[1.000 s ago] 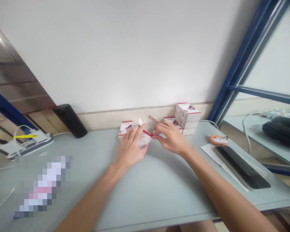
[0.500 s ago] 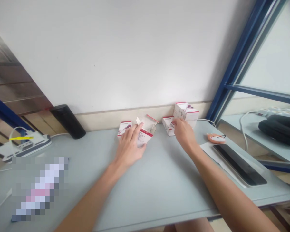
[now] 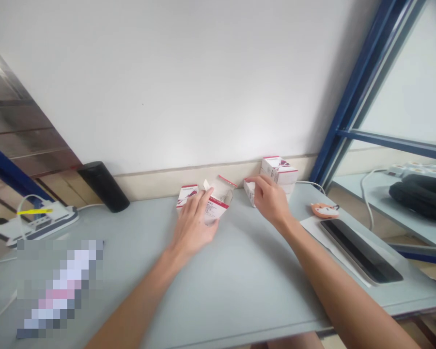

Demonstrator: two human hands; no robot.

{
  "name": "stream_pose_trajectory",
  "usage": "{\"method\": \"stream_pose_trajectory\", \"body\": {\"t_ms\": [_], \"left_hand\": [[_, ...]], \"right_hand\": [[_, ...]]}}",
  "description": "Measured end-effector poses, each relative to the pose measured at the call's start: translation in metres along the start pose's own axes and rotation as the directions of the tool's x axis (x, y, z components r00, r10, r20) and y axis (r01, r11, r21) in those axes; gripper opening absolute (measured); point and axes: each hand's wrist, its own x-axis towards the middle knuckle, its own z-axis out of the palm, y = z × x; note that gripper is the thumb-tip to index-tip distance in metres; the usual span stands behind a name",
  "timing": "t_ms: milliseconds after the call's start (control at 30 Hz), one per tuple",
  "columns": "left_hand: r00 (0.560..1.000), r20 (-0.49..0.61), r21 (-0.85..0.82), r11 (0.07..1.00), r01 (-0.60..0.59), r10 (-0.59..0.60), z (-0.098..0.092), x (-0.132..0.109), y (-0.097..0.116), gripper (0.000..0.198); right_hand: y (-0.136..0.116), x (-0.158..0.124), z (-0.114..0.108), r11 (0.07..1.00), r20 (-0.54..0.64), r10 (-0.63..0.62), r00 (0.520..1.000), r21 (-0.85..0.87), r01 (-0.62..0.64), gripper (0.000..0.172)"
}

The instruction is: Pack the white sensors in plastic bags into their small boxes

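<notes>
My left hand (image 3: 195,224) holds a white and red carton (image 3: 216,208) between thumb and fingers; the carton's top flaps stand open. Just left of it, a small red-and-white box (image 3: 187,193) is partly hidden by my fingers. My right hand (image 3: 271,199) is bent over another small box (image 3: 250,192) near the wall, its fingertips at the box's top. Whether those fingers grip anything is hidden. Behind my right hand stands a taller white and red box (image 3: 280,169).
A black cylinder (image 3: 104,186) and a white power strip (image 3: 43,225) are on the left, above a blurred-out item (image 3: 61,288). At right lie an orange fox-shaped object (image 3: 324,210) and a dark phone-like device (image 3: 361,249) on paper. A wall backs the table (image 3: 218,291).
My right hand has shifted slightly left, further over the small box, covering more of it. My left hand stays on the open carton.
</notes>
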Motion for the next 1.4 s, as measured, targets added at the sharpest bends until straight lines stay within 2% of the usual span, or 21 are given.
{"method": "stream_pose_trajectory", "body": {"t_ms": [67,133,233,333,400,500,567,700,800,900,1033,1133,1200,1267,1400], "left_hand": [[0.999,-0.023,0.016,1.000,-0.026,0.026,0.002,-0.001,0.000,0.082],[0.998,-0.035,0.034,0.998,-0.051,0.052,0.004,-0.003,0.000,0.082],[0.994,-0.036,0.045,0.994,-0.099,0.101,0.004,-0.003,0.001,0.083],[0.981,-0.012,0.046,0.980,-0.191,0.192,0.002,-0.002,0.002,0.081],[0.969,-0.008,0.054,0.968,-0.247,0.248,0.001,-0.001,0.001,0.079],[0.950,0.003,0.040,0.949,-0.313,0.313,0.000,-0.002,-0.004,0.075],[0.943,0.023,0.004,0.944,-0.331,0.331,0.001,-0.003,-0.008,0.074],[0.972,0.044,-0.083,0.970,-0.229,0.233,0.004,-0.005,-0.014,0.079],[0.983,0.115,-0.155,0.980,-0.121,0.140,0.002,-0.002,-0.014,0.086],[0.981,0.187,-0.208,0.978,-0.020,0.060,-0.006,0.003,-0.009,0.087],[0.959,0.283,-0.328,0.936,0.127,-0.031,-0.015,0.005,0.001,0.080],[0.953,0.302,-0.404,0.900,0.163,-0.037,-0.018,0.005,0.005,0.075],[0.951,0.307,-0.419,0.893,0.167,-0.034,-0.020,0.005,0.005,0.074],[0.941,0.338,-0.399,0.904,0.152,-0.009,-0.021,0.004,0.002,0.072],[0.911,0.409,-0.288,0.955,0.068,0.058,-0.017,0.004,-0.007,0.065]], "right_hand": [[-0.016,-0.006,-0.002,0.977,-0.021,-0.188,0.982,0.100,0.189,0.040],[-0.031,-0.010,-0.002,0.952,0.037,-0.282,0.959,0.131,0.275,0.036],[-0.039,-0.011,0.000,0.970,0.187,-0.235,0.954,0.111,0.217,0.033],[-0.032,-0.008,0.006,0.990,0.324,-0.134,0.936,0.092,0.110,0.031],[-0.026,-0.006,0.010,0.992,0.387,-0.109,0.916,0.102,0.076,0.029],[-0.022,-0.004,0.011,0.985,0.439,-0.166,0.883,0.124,0.123,0.024],[-0.024,-0.004,0.009,0.980,0.460,-0.200,0.865,0.078,0.185,0.021],[-0.030,-0.005,0.006,0.964,0.490,-0.213,0.845,-0.035,0.264,0.019],[-0.029,-0.005,0.005,0.960,0.473,-0.234,0.849,-0.025,0.279,0.022],[-0.022,-0.003,0.000,0.968,0.406,-0.237,0.883,0.021,0.250,0.023],[-0.011,0.001,-0.008,0.976,0.274,-0.199,0.941,0.137,0.166,0.019],[-0.007,0.003,-0.010,0.958,0.229,-0.095,0.969,0.284,0.027,0.017],[-0.006,0.004,-0.007,0.910,0.210,0.001,0.978,0.406,-0.088,0.017],[-0.004,0.005,-0.005,0.817,0.184,0.111,0.977,0.543,-0.195,0.018],[0.007,0.013,-0.004,0.599,0.069,0.359,0.931,0.748,-0.286,0.017]]}}
